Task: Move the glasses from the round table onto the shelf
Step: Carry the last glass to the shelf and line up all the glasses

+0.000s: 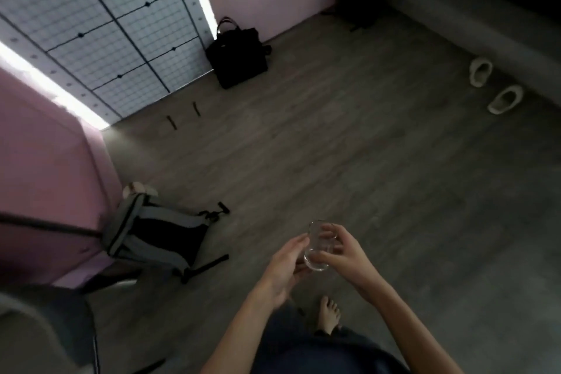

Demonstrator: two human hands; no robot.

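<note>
A clear drinking glass [318, 247] is held in front of my body, above the wooden floor. My right hand [346, 255] wraps its fingers around the glass from the right. My left hand [287, 267] touches the glass from the left, with its fingers against the lower side. The glass tilts slightly, its rim pointing away from me. Neither the round table nor the shelf can be made out in this dim, blurred view.
A grey and black backpack [158, 237] leans by the pink wall at the left. A black bag [238, 59] stands by the gridded panel. Two white slippers [491, 88] lie at the right. My bare foot [329, 316] is below the hands.
</note>
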